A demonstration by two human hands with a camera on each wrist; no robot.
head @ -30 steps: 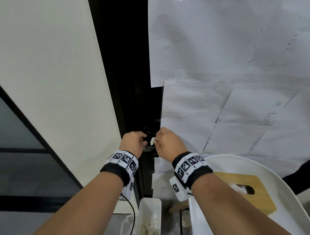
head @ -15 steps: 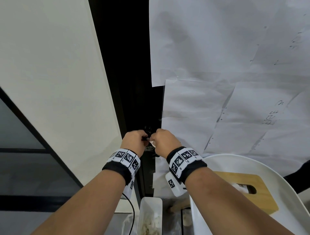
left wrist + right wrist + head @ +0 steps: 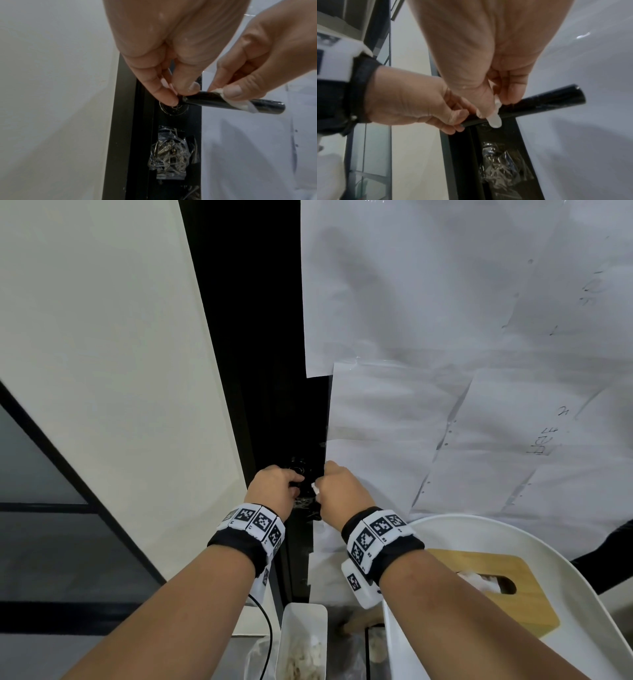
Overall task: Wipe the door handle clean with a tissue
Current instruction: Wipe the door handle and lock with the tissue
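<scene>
The black lever door handle [image 3: 214,103] sticks out to the right from its round rosette [image 3: 173,108] on the dark door frame. My left hand [image 3: 181,94] pinches the handle's base by the rosette. Around the middle of the handle my right hand [image 3: 223,93] pinches a small white tissue [image 3: 240,104]. In the right wrist view the tissue [image 3: 494,120] shows under the thumb of my right hand [image 3: 501,106], and my left hand [image 3: 453,121] holds the handle [image 3: 547,100] beside it. In the head view both hands [image 3: 274,487] [image 3: 342,491] hide the handle.
Crumpled clear plastic [image 3: 171,152] covers the lock below the handle. White paper sheets [image 3: 445,337] are taped over the door to the right; a pale wall [image 3: 102,337] is to the left. Below are a white bin [image 3: 303,611] and a wooden tissue box [image 3: 479,566] on a white round seat [image 3: 513,535].
My right hand with the tissue slid a little left along the handle toward my left hand, then back right. My left hand has kept its hold at the base.
</scene>
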